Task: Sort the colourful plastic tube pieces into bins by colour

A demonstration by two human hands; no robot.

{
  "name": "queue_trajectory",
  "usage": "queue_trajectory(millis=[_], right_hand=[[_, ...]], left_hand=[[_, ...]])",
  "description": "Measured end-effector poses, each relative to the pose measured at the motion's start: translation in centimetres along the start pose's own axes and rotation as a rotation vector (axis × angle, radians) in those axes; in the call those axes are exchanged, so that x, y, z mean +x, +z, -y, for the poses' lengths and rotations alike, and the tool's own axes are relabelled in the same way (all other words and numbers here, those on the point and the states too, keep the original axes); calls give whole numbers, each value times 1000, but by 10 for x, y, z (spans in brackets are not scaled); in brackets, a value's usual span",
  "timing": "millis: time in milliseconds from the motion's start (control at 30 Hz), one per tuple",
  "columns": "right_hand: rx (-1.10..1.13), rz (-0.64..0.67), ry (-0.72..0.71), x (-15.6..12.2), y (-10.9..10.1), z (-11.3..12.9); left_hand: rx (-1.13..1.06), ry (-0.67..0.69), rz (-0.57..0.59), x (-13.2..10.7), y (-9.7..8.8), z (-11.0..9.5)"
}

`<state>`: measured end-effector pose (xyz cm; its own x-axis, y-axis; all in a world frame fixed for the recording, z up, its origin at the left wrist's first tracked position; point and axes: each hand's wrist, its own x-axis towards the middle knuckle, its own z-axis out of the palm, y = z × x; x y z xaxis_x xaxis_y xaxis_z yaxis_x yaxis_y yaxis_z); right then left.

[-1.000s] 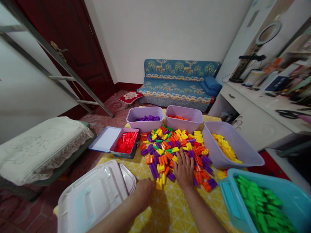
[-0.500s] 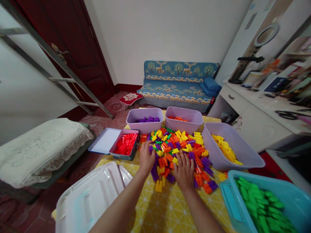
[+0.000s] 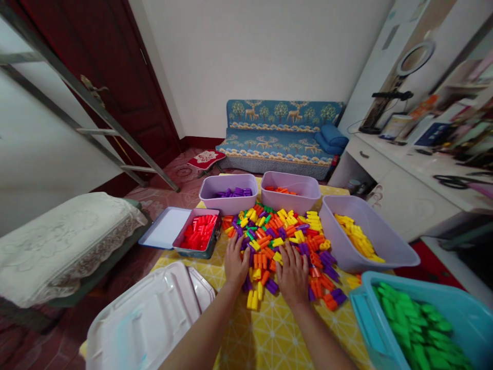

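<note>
My left fingers (image 3: 232, 251) and right fingers (image 3: 294, 255) are lying loosely spread on the plastic blocks (image 3: 263, 260) heaped across the tabletop (image 3: 271, 331), hiding those beneath; the view's edge is cutting off the turquoise bin (image 3: 367, 322).

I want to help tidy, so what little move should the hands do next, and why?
I'd have the left hand pick up the yellow piece at the near edge of the pile. It lies close by, nothing seems to cover it, and the lilac bin on the right holds yellow ones too.
</note>
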<state>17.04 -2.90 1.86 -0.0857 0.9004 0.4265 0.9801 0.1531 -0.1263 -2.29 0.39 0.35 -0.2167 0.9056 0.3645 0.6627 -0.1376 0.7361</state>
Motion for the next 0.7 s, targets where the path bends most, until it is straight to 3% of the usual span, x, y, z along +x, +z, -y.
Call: queue_trajectory(millis=[267, 467, 700], right_hand=[[49, 77, 45, 5, -7, 1], [290, 8, 32, 15, -26, 17], [317, 218, 89, 19, -16, 44]], left_hand=[[-44, 7, -25, -3, -1, 2], [7, 33, -19, -3, -2, -3], [77, 197, 34, -3, -10, -14]])
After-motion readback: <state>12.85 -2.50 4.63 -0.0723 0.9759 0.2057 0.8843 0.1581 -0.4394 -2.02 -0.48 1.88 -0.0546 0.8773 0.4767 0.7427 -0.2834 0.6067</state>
